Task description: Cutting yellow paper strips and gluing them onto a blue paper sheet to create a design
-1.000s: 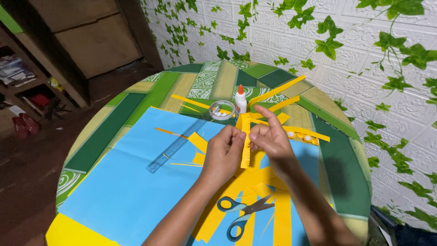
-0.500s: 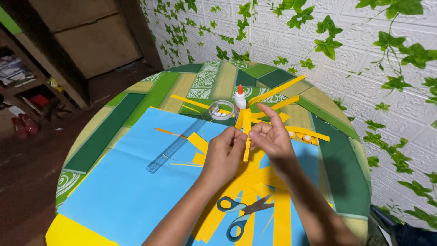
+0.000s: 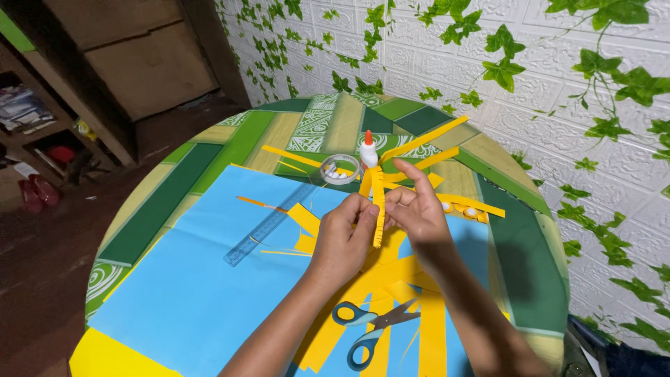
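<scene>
Both my hands meet over the middle of a round table and pinch a folded yellow paper strip (image 3: pixel 379 222) that stands nearly upright between them. My left hand (image 3: pixel 344 237) grips its left side with thumb and fingers. My right hand (image 3: pixel 413 213) holds the right side, index finger raised. Beneath lie a large light-blue paper sheet (image 3: pixel 202 293) and several flat yellow paper strips (image 3: pixel 412 286).
Blue-handled scissors (image 3: pixel 366 324) lie open near my forearms. A clear ruler (image 3: pixel 269 223) rests on the blue sheet. A tape roll (image 3: pixel 340 168) and a small glue bottle (image 3: pixel 368 150) stand behind. The green patterned table (image 3: pixel 209 160) abuts a leafy wall at right.
My hands have drawn slightly closer together on the strip, and the strip now stands more upright. Everything on the table stays put.
</scene>
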